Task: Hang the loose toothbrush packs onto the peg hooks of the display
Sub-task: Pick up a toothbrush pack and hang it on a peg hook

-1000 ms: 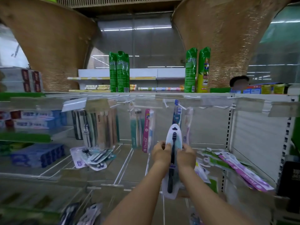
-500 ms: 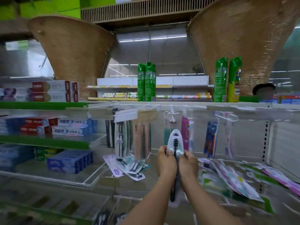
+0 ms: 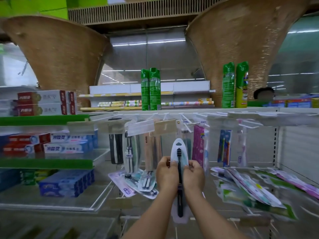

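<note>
Two hands, left hand [image 3: 167, 175] and right hand [image 3: 194, 176], pinched the white oval plastic toothbrush pack [image 3: 179, 150] by its side edges; likely light, stiff, slippery.

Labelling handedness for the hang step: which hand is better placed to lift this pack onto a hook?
Right, narrowly. Left hand and right hand pinch the toothbrush pack at equal height, but the nearest peg hook sits above and right of its top.

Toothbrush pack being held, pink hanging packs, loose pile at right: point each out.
toothbrush pack [image 3: 174, 150], head view, white upper card.
pink hanging packs [image 3: 198, 145], head view, card face.
loose pile [image 3: 250, 188], head view, middle pack.
</note>
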A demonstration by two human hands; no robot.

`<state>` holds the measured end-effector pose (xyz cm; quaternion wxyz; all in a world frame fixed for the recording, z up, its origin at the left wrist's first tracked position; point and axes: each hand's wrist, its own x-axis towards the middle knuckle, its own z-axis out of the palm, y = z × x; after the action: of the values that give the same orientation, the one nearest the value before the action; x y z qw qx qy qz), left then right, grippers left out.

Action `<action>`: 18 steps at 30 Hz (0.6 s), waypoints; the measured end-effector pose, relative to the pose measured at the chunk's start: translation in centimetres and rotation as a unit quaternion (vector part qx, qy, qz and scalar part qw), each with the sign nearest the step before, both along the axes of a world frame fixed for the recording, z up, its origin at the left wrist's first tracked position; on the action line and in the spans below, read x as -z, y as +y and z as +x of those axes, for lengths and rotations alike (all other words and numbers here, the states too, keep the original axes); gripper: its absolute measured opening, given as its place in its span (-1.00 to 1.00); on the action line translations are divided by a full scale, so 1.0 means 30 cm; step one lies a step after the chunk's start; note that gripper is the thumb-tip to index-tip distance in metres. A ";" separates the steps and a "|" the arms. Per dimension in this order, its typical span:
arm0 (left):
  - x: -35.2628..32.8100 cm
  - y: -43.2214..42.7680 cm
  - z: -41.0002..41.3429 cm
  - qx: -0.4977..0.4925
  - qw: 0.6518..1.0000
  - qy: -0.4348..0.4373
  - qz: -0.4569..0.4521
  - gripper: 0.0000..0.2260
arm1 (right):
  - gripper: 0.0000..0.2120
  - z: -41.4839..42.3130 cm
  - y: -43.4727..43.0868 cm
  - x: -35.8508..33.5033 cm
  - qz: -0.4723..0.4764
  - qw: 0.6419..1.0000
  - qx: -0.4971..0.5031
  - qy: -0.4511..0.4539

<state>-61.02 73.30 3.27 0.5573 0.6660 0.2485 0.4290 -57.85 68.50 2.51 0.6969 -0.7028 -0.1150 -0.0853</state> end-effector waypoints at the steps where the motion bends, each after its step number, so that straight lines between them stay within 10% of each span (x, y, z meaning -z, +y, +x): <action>1: -0.007 -0.013 0.004 0.007 1.000 -0.002 0.001 -0.90 | -0.86 0.006 -0.012 -0.005 0.004 1.000 0.002 -0.001; 18: -0.024 -0.605 0.262 0.143 0.990 -0.021 -0.003 -0.83 | -0.91 0.255 -0.621 -0.025 0.018 0.991 0.131 0.008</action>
<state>-53.16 55.14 3.99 0.6195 0.6842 0.1405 0.3582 -50.20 49.88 3.27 0.6929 -0.7000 -0.0143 -0.1722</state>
